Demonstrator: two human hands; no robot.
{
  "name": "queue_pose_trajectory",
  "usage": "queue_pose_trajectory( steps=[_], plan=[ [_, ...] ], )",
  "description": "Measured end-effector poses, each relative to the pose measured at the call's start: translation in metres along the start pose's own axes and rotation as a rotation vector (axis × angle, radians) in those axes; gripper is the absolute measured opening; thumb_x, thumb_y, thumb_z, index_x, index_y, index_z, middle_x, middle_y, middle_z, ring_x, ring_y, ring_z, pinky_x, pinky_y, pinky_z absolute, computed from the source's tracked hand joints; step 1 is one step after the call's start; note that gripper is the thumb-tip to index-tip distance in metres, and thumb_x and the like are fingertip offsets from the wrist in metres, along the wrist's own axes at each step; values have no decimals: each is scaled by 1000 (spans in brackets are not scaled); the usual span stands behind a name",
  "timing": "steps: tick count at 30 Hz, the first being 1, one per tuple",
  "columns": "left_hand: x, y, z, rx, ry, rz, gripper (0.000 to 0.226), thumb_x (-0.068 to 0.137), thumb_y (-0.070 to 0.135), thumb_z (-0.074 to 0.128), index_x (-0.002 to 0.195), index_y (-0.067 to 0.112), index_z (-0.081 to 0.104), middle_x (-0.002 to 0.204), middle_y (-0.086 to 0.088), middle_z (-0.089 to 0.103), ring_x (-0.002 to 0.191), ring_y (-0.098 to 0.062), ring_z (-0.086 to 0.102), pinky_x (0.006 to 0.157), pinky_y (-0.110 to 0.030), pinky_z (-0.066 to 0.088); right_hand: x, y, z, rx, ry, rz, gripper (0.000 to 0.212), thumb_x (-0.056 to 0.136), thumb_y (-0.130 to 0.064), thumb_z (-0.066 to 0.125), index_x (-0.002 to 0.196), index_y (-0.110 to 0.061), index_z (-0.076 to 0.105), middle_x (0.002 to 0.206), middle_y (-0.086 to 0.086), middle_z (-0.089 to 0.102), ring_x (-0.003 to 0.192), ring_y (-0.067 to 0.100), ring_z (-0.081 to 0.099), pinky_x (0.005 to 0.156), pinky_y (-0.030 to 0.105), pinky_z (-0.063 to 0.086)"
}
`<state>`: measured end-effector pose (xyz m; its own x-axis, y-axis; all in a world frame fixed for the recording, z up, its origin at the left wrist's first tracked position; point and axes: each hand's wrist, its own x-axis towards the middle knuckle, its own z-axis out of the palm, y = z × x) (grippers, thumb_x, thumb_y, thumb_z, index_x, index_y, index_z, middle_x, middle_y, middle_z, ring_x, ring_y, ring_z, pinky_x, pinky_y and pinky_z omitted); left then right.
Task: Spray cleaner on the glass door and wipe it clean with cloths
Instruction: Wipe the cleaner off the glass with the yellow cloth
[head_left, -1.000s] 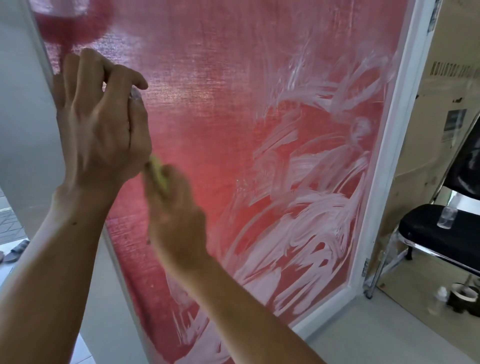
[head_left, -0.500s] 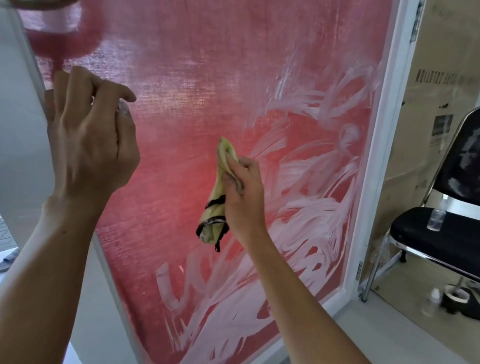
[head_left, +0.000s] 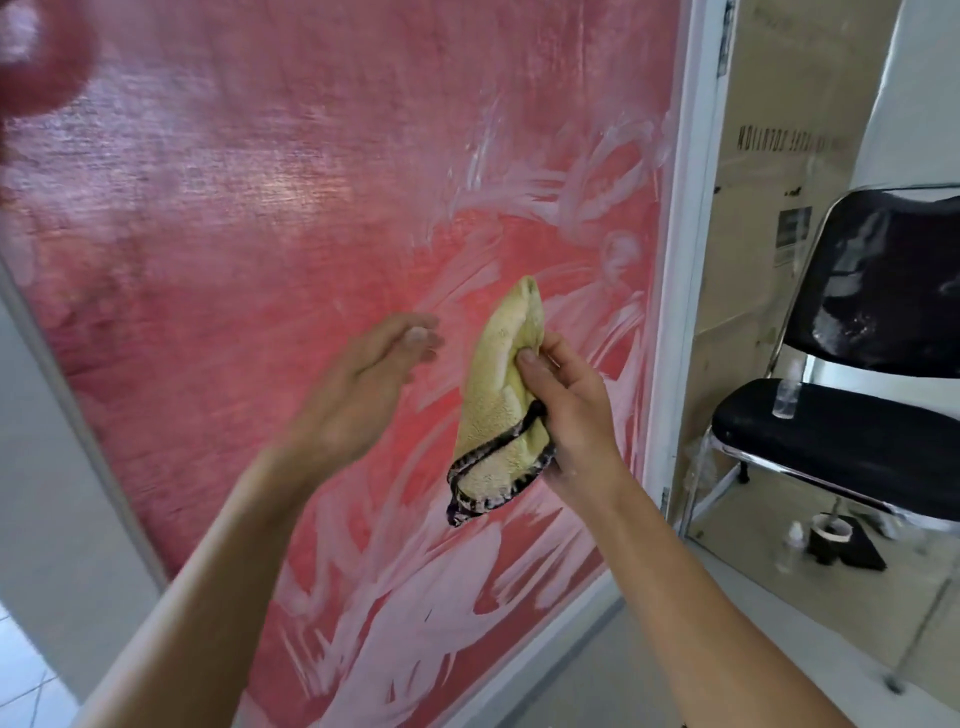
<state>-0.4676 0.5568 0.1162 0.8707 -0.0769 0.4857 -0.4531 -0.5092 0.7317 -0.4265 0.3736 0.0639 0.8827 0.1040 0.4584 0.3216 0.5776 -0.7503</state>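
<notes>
The glass door (head_left: 260, 208) fills most of the view, red behind the pane, with white cleaner smears across its right and lower parts. My right hand (head_left: 571, 410) grips a folded yellow cloth with a dark hem (head_left: 498, 410), held a little off the glass. My left hand (head_left: 363, 389) hovers just left of the cloth, fingers straight and holding nothing, slightly blurred. The door's white frame (head_left: 680, 260) runs down the right side.
A black folding chair (head_left: 841, 436) stands to the right with a small clear bottle (head_left: 785, 397) on its seat. Under it sit a tape roll (head_left: 831, 530) and another small bottle (head_left: 790, 545). Cardboard (head_left: 769, 104) leans behind.
My left hand came down from the door's upper left edge and opened beside the cloth. My right hand moved right with the cloth and lifted it off the glass.
</notes>
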Motion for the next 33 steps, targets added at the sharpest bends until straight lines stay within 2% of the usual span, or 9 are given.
queue_pose_trajectory(
  steps=[3, 5, 9, 12, 15, 23, 26, 29, 33],
  plan=[
    [-3, 1, 33, -262, -222, -161, 41, 113, 37, 30, 131, 25, 65, 122, 6, 74, 114, -10, 70, 105, -37, 53, -7, -12, -11, -44, -46, -36, 17, 99, -3, 54, 107, -11, 67, 90, 6, 74, 81, 19, 72, 71, 30, 59],
    [-7, 0, 50, -389, -244, -196, 40, 112, 35, 33, 126, 23, 69, 120, 1, 76, 112, -18, 71, 99, -38, 54, -13, -18, -18, -97, -77, -62, 18, 100, -4, 54, 111, -10, 67, 95, 5, 75, 87, 19, 72, 75, 29, 59],
    [-12, -7, 72, -491, -205, -250, 34, 109, 22, 44, 109, 17, 78, 110, -6, 77, 103, -24, 67, 91, -38, 53, -23, -15, -35, -323, 38, -131, 26, 92, -18, 67, 117, -15, 72, 134, 3, 62, 121, 19, 63, 97, 38, 56],
    [-18, -14, 86, -525, -262, -343, 27, 97, 31, 57, 99, 16, 79, 102, -2, 77, 97, -20, 67, 88, -36, 51, -39, -3, -48, -387, 184, -113, 21, 92, -26, 69, 112, -25, 76, 118, 4, 68, 108, 27, 66, 96, 52, 56],
    [-27, -24, 101, -516, -329, -404, 35, 88, 37, 61, 105, 12, 78, 105, -5, 77, 97, -20, 69, 90, -35, 52, -64, 9, -63, -341, 250, -57, 15, 100, -14, 64, 108, -20, 75, 99, 3, 76, 95, 24, 71, 86, 42, 59],
    [-54, -46, 134, -369, -476, -401, 48, 92, 34, 68, 125, 0, 70, 114, -21, 70, 100, -26, 67, 96, -43, 55, -112, 27, -96, -182, 415, 143, 31, 101, -8, 59, 96, -30, 79, 109, 16, 74, 110, 39, 68, 101, 63, 51],
    [-56, -54, 136, -300, -464, -384, 58, 84, 48, 81, 116, 0, 69, 113, -12, 73, 108, -22, 67, 103, -40, 49, -118, 23, -103, -173, 386, 163, 34, 100, -4, 59, 92, -29, 80, 107, 16, 74, 109, 38, 69, 100, 58, 53],
    [-54, -54, 134, -232, -531, -375, 60, 85, 48, 83, 120, 2, 66, 117, -10, 75, 115, -25, 69, 112, -44, 48, -122, 21, -112, -236, 315, 177, 29, 100, 0, 57, 99, -21, 77, 90, 6, 76, 91, 22, 73, 87, 40, 59],
    [-51, -49, 128, -176, -540, -386, 53, 86, 42, 73, 120, 2, 64, 116, -12, 75, 110, -29, 72, 106, -53, 53, -124, 16, -125, -382, 216, 178, 23, 101, -5, 58, 107, -21, 73, 92, 1, 78, 92, 17, 74, 84, 31, 59]
  ],
)
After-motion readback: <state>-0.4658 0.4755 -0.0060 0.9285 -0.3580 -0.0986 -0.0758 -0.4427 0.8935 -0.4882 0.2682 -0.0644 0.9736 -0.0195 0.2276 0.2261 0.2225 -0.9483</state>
